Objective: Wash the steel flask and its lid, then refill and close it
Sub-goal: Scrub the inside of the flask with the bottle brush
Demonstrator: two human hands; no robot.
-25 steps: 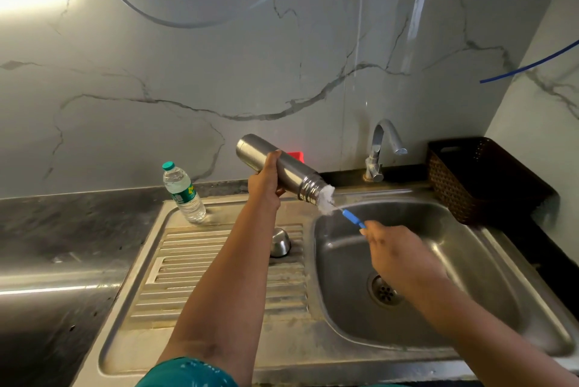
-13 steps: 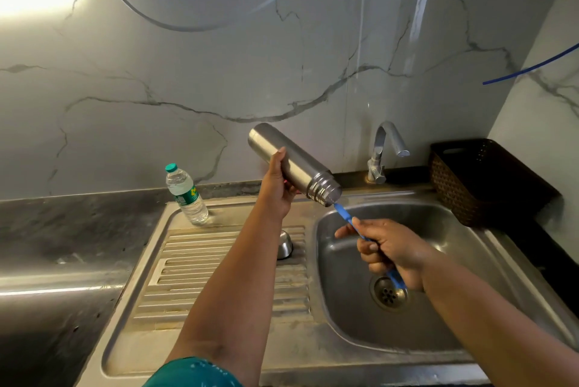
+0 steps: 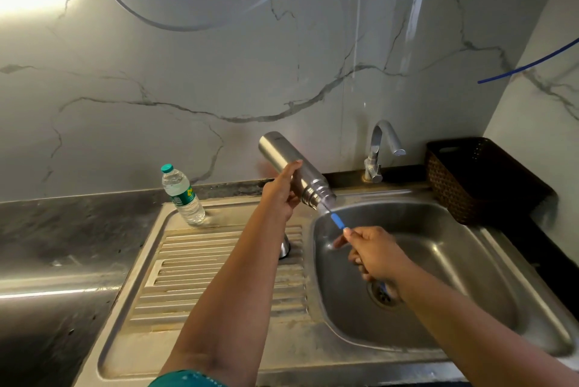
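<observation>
The left hand (image 3: 283,191) is wrapped around the middle of the steel flask (image 3: 291,167) and holds it tilted, mouth down and to the right, just over the left rim of the sink (image 3: 438,208); I'd say that is so whatever drips out falls into the basin and not on the draining board (image 3: 194,264). The right hand (image 3: 374,253) has its fingers closed on the blue handle of the bottle brush (image 3: 336,220), whose head is inside the neck, so the inside is being scrubbed. The lid (image 3: 284,249) sits on the draining board near its right edge, half hidden behind the left forearm, not yet in hand; the plastic water bottle (image 3: 181,195) stands at the board's back edge; the tap (image 3: 380,148) shows no water running. Compared with half a second ago, the brush has slid out a little, with more handle and a pale bit of bristle showing at the mouth; the flask is tilted much the same.
</observation>
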